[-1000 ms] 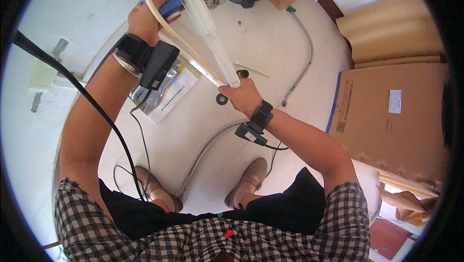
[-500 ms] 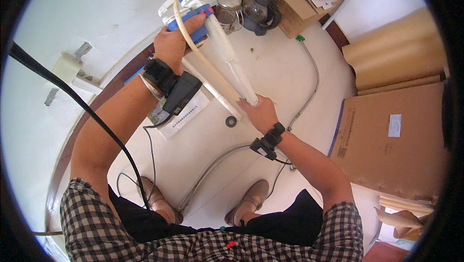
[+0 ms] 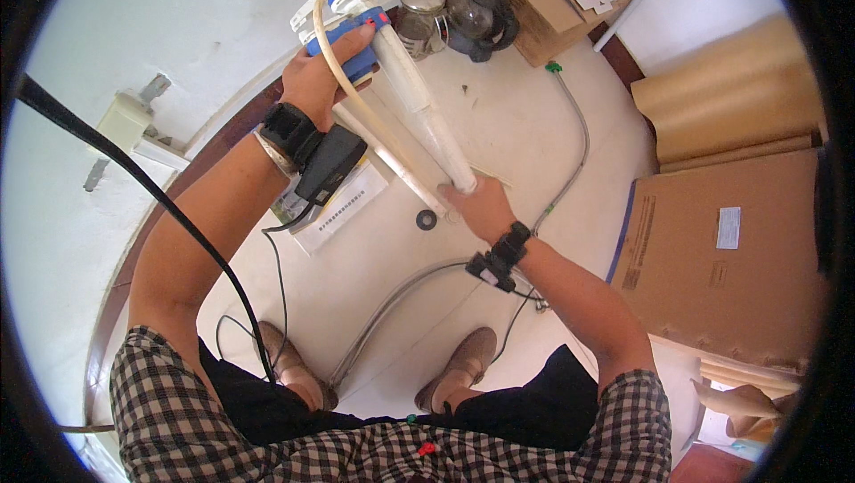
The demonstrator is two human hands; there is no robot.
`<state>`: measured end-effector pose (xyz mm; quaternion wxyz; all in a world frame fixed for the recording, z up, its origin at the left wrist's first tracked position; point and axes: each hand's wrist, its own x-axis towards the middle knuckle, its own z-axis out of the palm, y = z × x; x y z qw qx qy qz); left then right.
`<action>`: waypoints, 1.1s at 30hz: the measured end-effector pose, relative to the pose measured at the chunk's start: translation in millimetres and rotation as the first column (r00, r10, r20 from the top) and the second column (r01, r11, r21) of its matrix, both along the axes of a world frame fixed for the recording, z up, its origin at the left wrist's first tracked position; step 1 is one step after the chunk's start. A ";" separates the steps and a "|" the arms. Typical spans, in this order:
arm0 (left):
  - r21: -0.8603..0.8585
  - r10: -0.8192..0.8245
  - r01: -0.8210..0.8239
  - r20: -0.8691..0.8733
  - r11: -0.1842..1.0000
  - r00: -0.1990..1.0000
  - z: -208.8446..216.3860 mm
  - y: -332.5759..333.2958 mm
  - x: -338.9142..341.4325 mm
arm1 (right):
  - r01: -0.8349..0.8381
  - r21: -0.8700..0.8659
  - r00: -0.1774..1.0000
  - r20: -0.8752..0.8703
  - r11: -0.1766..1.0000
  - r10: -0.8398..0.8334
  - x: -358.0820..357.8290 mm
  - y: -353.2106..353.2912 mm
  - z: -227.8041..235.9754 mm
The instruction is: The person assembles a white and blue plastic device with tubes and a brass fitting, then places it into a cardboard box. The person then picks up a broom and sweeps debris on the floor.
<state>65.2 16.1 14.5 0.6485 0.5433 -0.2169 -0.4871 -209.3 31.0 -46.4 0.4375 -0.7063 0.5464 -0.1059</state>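
My left hand point(image 3: 313, 84) is wrapped round the blue and white plastic head of a long tube device point(image 3: 349, 42), up near the wall. From that head a pale, translucent tube point(image 3: 429, 113) slants down to the right. The fingers of my right hand point(image 3: 484, 210) close round its lower end. A cream flexible hose point(image 3: 331, 60) loops out of the head and runs down beside the tube toward my right hand. Where its lower end meets my fingers is hard to make out. Both wrists carry black strapped-on units.
A small dark ring point(image 3: 427, 219) and a printed booklet point(image 3: 334, 207) lie on the floor. Grey hoses point(image 3: 392, 296) cross it near my feet. Glass pots point(image 3: 481, 16) and an open carton point(image 3: 543, 11) stand at the back, with a large cardboard box point(image 3: 686, 260) at right. A black cable point(image 3: 169, 220) hangs at left.
Both hands keep their grip on the tube device. The blue and white head and my left wrist have shifted very slightly left.
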 end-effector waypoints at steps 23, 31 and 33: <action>0.161 -0.148 0.034 0.777 0.986 0.612 -56.0 16.1 91.0 | -0.427 -0.698 0.766 -0.617 0.574 -0.180 -57.7 -71.6 105.5; -0.095 -0.240 0.697 0.899 0.711 0.367 -2.7 12.0 -59.6 | -0.659 -0.593 0.651 -0.758 0.463 -0.043 -23.4 -38.0 142.8; -0.084 -0.368 0.784 0.849 0.615 0.380 4.1 19.7 -88.3 | -0.668 -0.575 0.652 -0.758 0.473 -0.001 -14.2 -27.2 158.0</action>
